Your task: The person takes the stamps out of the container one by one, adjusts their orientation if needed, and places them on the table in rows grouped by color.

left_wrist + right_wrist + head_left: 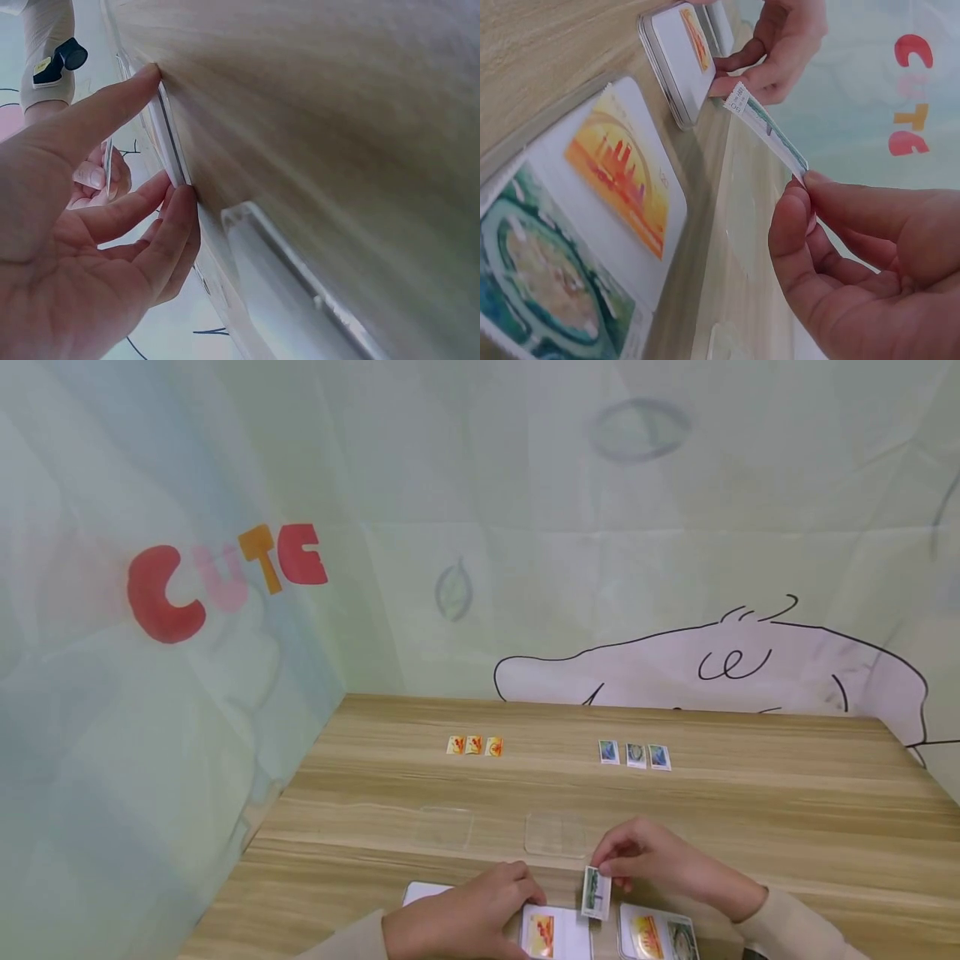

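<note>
My right hand (656,864) pinches a small postage stamp (596,893) with a green picture and white perforated border between thumb and fingers. In the right wrist view this stamp (769,135) is held by one end, slightly bent. My left hand (97,225) holds a white card (573,935) by its opposite edges, thumb on one side, fingers on the other. The card lies at the table's near side and bears an orange-yellow stamp (541,937) on its left half. To its right, another white card (660,281) carries an orange stamp (626,184) and a green stamp (551,270).
A third white card (423,891) lies partly behind my left hand. Farther out are two clear plastic squares (555,835). Toward the back of the wooden table (360,793) sit three orange-yellow stamps (474,745) and three blue-green stamps (635,755). Printed cloth walls (420,527) surround the table.
</note>
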{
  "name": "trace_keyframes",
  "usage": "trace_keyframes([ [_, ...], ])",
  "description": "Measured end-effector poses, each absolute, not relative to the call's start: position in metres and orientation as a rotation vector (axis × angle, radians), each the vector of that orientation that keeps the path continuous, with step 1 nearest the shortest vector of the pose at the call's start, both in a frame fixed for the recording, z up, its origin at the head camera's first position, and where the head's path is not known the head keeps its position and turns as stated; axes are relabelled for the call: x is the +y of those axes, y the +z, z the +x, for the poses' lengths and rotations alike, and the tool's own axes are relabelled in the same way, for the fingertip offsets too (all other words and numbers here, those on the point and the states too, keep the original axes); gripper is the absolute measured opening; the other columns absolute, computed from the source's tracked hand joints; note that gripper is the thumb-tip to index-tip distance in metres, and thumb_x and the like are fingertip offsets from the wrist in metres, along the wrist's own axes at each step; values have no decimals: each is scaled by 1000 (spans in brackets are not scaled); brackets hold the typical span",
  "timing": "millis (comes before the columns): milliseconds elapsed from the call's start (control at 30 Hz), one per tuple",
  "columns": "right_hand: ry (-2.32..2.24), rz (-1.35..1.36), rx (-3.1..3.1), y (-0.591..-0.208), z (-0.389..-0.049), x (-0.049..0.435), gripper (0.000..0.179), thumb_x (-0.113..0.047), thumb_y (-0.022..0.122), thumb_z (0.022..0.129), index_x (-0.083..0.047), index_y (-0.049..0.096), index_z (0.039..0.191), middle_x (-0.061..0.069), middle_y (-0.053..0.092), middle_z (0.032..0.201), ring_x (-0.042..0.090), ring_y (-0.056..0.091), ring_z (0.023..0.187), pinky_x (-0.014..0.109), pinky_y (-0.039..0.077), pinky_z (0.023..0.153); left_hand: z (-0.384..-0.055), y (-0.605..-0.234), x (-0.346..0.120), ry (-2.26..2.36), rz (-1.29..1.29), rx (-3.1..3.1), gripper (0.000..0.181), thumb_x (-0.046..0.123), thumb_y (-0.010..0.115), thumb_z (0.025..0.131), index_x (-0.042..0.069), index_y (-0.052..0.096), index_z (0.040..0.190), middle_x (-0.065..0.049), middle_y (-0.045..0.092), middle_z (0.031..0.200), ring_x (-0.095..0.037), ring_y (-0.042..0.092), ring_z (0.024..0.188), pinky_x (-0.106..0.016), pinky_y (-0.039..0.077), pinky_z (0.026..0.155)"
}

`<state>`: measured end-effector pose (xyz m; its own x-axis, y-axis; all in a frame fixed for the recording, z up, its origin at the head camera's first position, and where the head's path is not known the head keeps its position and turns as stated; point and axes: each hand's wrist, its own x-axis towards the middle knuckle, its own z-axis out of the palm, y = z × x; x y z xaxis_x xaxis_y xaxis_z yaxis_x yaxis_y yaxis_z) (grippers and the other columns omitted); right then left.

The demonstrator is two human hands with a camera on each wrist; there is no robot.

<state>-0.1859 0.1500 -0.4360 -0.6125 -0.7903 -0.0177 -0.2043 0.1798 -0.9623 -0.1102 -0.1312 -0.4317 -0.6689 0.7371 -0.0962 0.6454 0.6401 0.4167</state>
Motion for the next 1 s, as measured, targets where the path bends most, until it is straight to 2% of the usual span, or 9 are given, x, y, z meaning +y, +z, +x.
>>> trace_keyframes([
  [267,-1483,-986,1939,-432,-192,161,11,2,61,94,9,69,97,9,66,78,8,58,65,25,53,58,-109,-433,-132,520,1145,2623,50,42,82,81,11,63,116,9,51,112,-1,47,102,-16,43,89],
  [567,-1479,-1034,1999,-427,-203,175,13,1,61,96,10,69,99,6,66,81,7,57,66,26,52,58,-108,-430,-131,511,1032,2569,51,43,80,83,13,62,121,10,50,116,0,45,103,-19,44,90],
  [1000,-1474,-907,2040,-420,-214,194,17,-1,59,98,12,67,104,11,65,82,10,58,68,28,52,61,-105,-431,-133,504,1115,2625,48,37,81,83,12,62,120,9,51,116,-2,46,106,-18,42,91],
])
